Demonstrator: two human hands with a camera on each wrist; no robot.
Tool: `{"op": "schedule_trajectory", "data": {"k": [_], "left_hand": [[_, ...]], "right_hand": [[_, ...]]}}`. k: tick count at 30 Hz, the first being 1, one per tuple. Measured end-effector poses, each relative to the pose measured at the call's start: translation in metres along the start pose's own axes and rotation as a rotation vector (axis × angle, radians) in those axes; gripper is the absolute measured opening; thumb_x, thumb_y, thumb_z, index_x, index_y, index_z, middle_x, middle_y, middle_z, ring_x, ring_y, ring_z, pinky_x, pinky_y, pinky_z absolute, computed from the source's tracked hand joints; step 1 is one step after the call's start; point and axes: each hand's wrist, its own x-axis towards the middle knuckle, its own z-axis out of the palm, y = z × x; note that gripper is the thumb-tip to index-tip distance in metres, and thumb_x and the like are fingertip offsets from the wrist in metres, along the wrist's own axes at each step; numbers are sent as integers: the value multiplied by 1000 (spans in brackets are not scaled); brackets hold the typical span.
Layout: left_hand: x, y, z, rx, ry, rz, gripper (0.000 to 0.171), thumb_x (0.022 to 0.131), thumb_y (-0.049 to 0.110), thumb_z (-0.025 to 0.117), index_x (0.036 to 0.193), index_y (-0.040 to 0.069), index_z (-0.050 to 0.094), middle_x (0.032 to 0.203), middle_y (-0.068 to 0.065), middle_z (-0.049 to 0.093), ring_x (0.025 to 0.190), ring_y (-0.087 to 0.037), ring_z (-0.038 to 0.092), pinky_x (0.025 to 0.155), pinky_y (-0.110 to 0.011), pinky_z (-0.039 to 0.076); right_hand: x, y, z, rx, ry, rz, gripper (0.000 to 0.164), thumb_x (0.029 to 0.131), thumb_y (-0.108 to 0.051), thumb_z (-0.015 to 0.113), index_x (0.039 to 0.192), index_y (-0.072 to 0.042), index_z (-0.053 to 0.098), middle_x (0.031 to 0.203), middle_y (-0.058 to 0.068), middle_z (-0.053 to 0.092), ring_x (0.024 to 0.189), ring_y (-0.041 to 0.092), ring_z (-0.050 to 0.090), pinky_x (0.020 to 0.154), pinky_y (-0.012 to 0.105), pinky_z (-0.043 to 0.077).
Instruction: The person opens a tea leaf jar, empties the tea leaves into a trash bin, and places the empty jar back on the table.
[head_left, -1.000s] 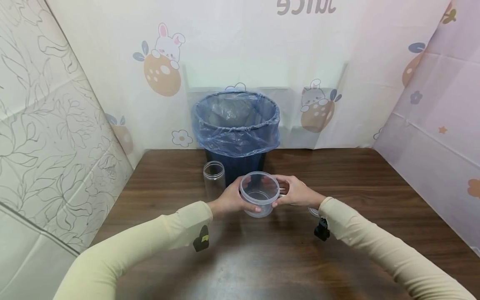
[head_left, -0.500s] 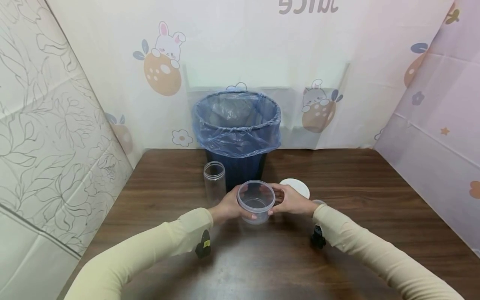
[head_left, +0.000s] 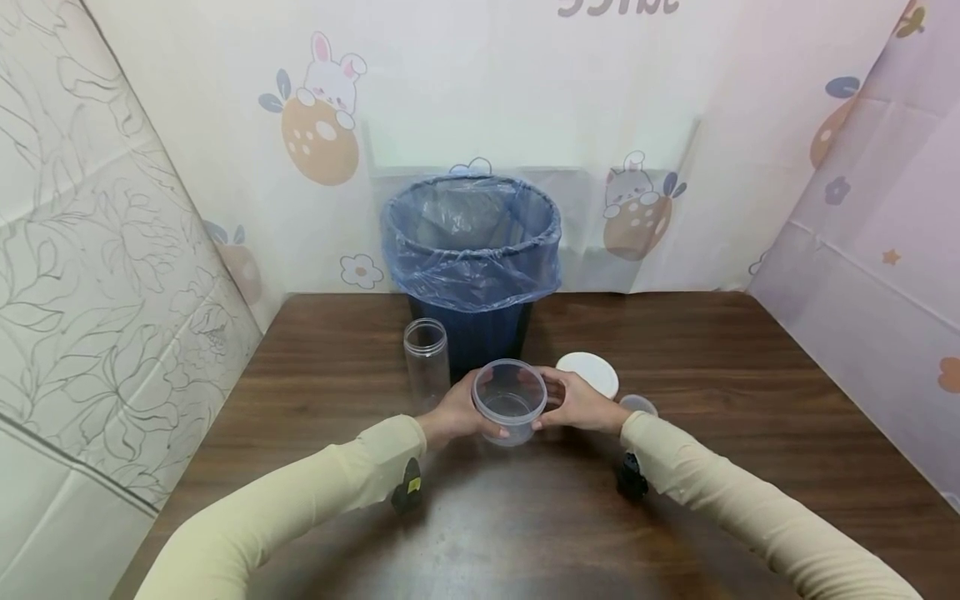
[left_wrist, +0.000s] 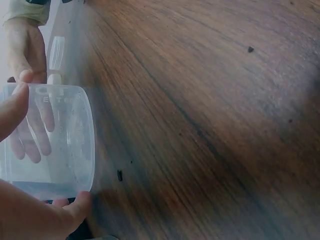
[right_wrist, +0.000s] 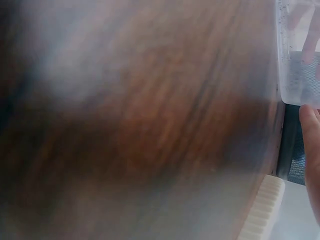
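A wide, see-through plastic tub (head_left: 510, 408) with its mouth uncovered stands upright between both hands in the head view. My left hand (head_left: 457, 410) grips its left side, thumb across the front. From the other side, my right hand (head_left: 579, 402) holds it with thumb in front and fingers round the back. The left wrist view shows the tub (left_wrist: 75, 135) low over the wood, with raised lettering on its wall. Behind the right hand lies a round white lid (head_left: 588, 373), its ridged edge showing in the right wrist view.
A tall clear jar (head_left: 427, 367) without a lid stands just left of the tub. Behind is a dark mesh bin (head_left: 487, 337) lined with a blue bag (head_left: 472, 279). A small clear round piece (head_left: 639, 405) lies by the right wrist on the wooden table (head_left: 337, 350).
Both hands have brought the tub down and slightly toward the person, then nearly stopped. The white lid and the small clear piece have come into fuller view beside the right hand.
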Motion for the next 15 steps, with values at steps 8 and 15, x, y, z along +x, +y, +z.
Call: {"op": "schedule_trajectory", "data": {"k": [8,15], "left_hand": [[-4,0,-1,-49,11,-56,90,62,-2,85,138,-4,38,138,-21,45,125,-36,42,106,-48,28],[-12,-1,5,-52,38,0,91,57,-9,82,137,-7,37,133,-25,46,124,-39,42,105,-50,28]], "right_hand": [[2,-2,0,3,10,-12,83,69,4,82,137,15,35,135,33,43,125,47,40,96,46,39],[1,-3,2,11,23,16,82,69,6,81,136,15,35,135,34,42,126,46,40,97,44,38]]}}
